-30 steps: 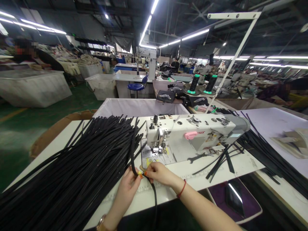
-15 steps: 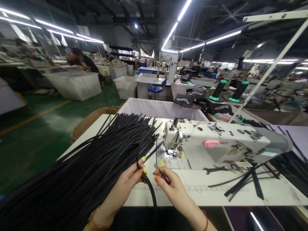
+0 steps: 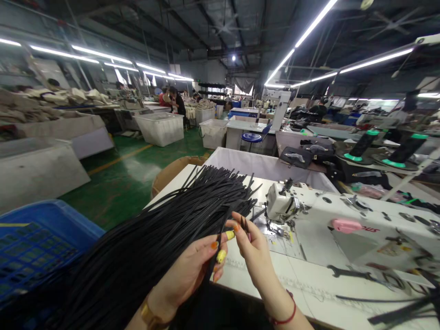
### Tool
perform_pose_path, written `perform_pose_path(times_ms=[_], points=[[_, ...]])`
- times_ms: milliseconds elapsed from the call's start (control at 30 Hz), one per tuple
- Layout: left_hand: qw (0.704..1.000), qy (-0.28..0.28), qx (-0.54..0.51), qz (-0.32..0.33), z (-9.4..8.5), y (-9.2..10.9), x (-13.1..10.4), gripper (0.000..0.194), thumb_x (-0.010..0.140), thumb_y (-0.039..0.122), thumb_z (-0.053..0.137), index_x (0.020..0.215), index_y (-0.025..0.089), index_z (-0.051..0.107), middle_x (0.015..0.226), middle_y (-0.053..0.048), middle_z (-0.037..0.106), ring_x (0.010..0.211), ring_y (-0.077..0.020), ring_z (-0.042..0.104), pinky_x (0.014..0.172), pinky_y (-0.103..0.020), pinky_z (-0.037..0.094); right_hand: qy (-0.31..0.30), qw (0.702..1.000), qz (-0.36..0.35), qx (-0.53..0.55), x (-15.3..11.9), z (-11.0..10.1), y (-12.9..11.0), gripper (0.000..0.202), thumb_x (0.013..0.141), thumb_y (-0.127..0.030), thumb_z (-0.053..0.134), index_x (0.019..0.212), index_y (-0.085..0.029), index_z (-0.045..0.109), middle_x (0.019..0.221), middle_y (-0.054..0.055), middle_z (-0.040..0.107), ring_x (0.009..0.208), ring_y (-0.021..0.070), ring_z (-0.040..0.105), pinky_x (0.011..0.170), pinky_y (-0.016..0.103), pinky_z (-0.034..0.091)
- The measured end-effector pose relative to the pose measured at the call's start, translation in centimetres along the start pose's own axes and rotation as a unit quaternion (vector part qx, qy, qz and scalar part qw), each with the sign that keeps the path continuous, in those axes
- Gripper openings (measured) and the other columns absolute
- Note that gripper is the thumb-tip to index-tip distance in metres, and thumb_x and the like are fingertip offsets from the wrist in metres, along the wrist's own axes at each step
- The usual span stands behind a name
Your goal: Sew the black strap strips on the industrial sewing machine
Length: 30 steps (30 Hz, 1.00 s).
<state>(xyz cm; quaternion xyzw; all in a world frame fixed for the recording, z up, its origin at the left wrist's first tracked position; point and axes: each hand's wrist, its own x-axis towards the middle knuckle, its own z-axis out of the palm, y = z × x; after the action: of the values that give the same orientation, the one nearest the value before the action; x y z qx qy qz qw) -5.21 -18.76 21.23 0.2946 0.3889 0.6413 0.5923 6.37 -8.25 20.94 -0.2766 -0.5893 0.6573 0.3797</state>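
My left hand [image 3: 202, 259] is closed on a black strip [image 3: 222, 229] that runs up between its fingers and hangs down below. Yellow wraps cover two of its fingertips. Close beside it, my right hand [image 3: 250, 238] is closed round small dark scissors [image 3: 244, 224], their handles partly hidden by the fingers. Its fingertips are near the top of the strip. Behind and left of both hands, a big heap of long black strips [image 3: 165, 229] lies over the white table [image 3: 292, 279]. To the right stands a white sewing machine [image 3: 319, 220].
A blue plastic basket [image 3: 58, 220] is at the left. A wrench [image 3: 354, 273] and more black strips [image 3: 395, 300] lie on the right of the table. Behind it are a white bin [image 3: 237, 158], a blue stool [image 3: 252, 137] and thread cones [image 3: 362, 145]. People work far off.
The view has swung left, bringing the blue basket in. My right hand has moved up and closer to my left hand, near the strip's upper part.
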Motion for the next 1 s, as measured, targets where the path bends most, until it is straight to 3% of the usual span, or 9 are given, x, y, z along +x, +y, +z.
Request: perform_pose_path(times_ms=[67,167,367,533,767,1000], points=[[0.999,0.013,0.036,0.005,-0.3,0.0,-1.0,0.029,0.085,0.04,0.067,0.101,0.017,0.071,0.073,-0.001,0.051,0.059,-0.0098,0.044,0.056,-0.021,0.042,-0.01,0.997,0.028,0.078,0.3,0.9,-0.5,0.045,0.083,-0.047,0.063,0.12,-0.021,0.059,0.098,0.007,0.073,0.043,0.0051,0.034,0.039,0.022,0.024],[0.989,0.062,0.132,0.034,-1.0,0.4,-2.6,0.03,0.085,0.039,0.067,0.109,0.021,0.071,0.078,-0.003,0.06,0.067,-0.0139,0.051,0.066,-0.025,0.047,-0.017,0.983,0.042,0.179,0.6,2.2,-1.5,0.044,0.081,-0.044,0.067,0.116,-0.019,0.058,0.084,0.005,0.073,0.041,0.0023,0.014,0.038,0.021,0.008],[0.924,0.125,0.343,0.111,-2.0,2.5,-5.3,0.031,0.084,0.038,0.065,0.11,0.027,0.074,0.092,-0.006,0.071,0.077,-0.0241,0.061,0.072,-0.032,0.051,-0.003,0.978,0.035,0.207,0.7,3.9,-2.4,0.041,0.077,-0.037,0.073,0.11,-0.017,0.06,0.065,-0.001,0.064,0.041,0.0013,0.014,0.038,0.019,0.007],[0.892,0.165,0.398,0.135,-2.5,2.7,-5.7,0.028,0.08,0.037,0.067,0.105,0.028,0.076,0.095,-0.008,0.073,0.082,-0.0275,0.065,0.074,-0.034,0.053,0.002,0.984,0.015,0.178,0.6,3.8,-1.8,0.039,0.079,-0.038,0.072,0.111,-0.018,0.061,0.059,-0.004,0.059,0.041,0.0015,0.018,0.039,0.018,0.012],[0.901,0.123,0.397,0.122,-2.4,2.7,-5.1,0.03,0.085,0.037,0.063,0.111,0.026,0.074,0.102,-0.007,0.073,0.088,-0.0258,0.066,0.082,-0.033,0.053,0.009,0.99,0.002,0.142,0.6,3.0,-1.8,0.04,0.081,-0.039,0.07,0.113,-0.017,0.061,0.074,0.003,0.071,0.042,0.0017,0.016,0.039,0.019,0.009],[0.917,0.096,0.379,0.079,-1.4,3.2,-4.9,0.033,0.089,0.038,0.059,0.116,0.024,0.071,0.103,-0.007,0.073,0.088,-0.0224,0.067,0.081,-0.031,0.055,0.022,0.992,-0.015,0.122,0.4,2.5,-2.1,0.033,0.081,-0.039,0.07,0.107,-0.019,0.066,0.071,0.001,0.069,0.043,0.0011,0.015,0.036,0.018,0.011]])
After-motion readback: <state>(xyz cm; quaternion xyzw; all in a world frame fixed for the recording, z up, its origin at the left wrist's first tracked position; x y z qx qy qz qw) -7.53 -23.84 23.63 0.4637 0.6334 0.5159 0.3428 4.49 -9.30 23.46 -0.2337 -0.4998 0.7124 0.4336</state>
